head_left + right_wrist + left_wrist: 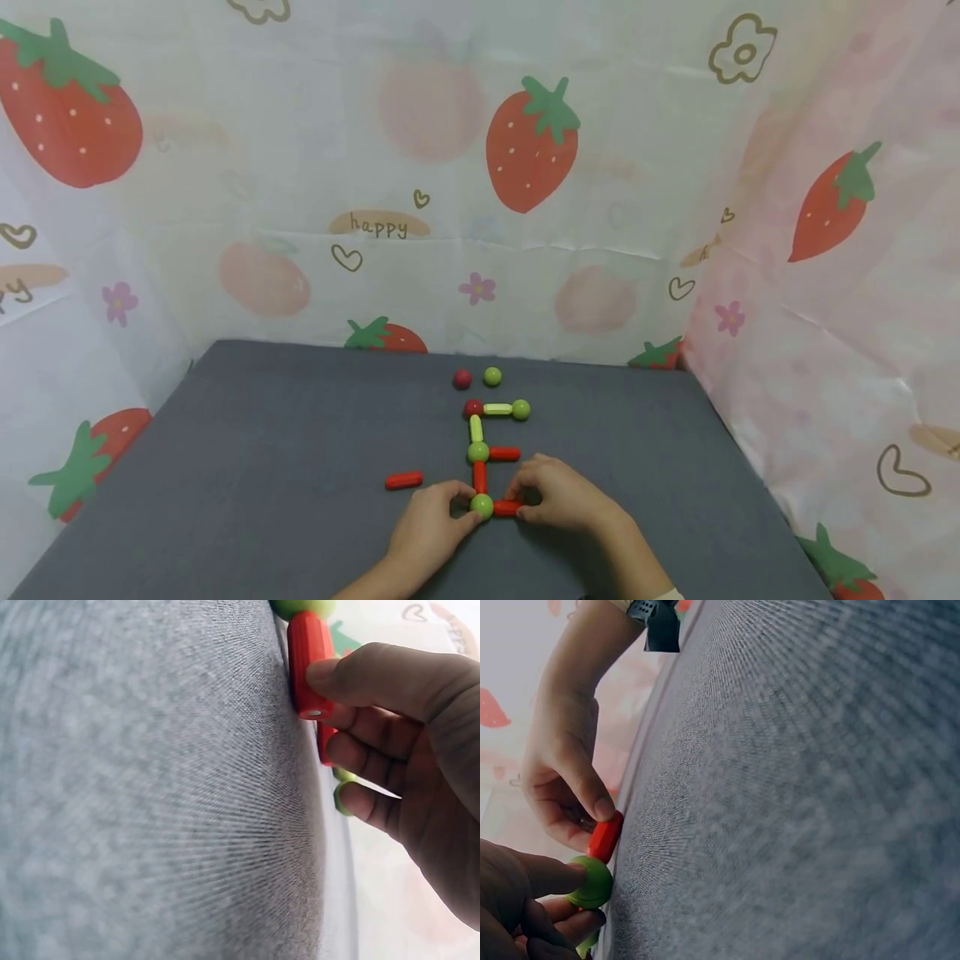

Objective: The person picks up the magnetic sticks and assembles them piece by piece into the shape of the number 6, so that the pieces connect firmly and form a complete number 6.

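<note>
Our ball-and-stick shape (478,452) looks mostly joined.
Our left hand (431,521) pinches its shiny, round green ball (482,507) at six o'clock; our right hand (561,493) pinches the ribbed, red plastic stick (504,507) at that ball's three. A loose red stick (404,480) near nine, and a dark red ball (462,379) and light green ball (492,377) at twelve, seem left. Only the right wrist view shows a pale end dot (315,713).

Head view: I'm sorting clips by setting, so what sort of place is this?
Probably a makeshift indoor play or filming corner: a dark grey tabletop, strawberry-print sheeting behind it and along both sides, and toy-like rods and balls laid on top.
</note>
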Demonstrator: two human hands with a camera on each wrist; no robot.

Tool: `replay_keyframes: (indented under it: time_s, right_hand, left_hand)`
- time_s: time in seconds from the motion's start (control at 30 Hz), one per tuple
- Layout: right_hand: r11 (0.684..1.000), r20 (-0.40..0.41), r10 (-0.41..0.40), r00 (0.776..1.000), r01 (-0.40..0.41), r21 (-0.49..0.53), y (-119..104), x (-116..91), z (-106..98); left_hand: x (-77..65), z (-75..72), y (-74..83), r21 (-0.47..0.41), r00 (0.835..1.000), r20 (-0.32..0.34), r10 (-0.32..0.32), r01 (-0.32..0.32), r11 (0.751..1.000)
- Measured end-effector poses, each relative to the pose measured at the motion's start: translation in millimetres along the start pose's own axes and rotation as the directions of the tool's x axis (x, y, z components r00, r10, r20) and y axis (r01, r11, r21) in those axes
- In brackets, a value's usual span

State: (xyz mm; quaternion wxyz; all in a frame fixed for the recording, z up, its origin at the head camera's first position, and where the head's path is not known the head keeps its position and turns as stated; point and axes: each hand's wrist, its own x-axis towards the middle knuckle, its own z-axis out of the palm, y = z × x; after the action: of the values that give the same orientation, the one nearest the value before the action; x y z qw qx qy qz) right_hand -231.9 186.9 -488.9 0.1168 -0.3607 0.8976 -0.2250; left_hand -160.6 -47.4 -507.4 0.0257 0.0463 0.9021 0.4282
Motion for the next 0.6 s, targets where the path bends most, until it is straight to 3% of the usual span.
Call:
replay_keyframes:
  time_s: [0.6]
  right_hand:
    - [0.999,0.006,0.012,1.0,-0.012,0.033,3.1,-2.6,4.1]
  left_hand:
    - [2.8,-2.7,-0.2,0.018,0.999,0.038,0.031,-0.031,0.999]
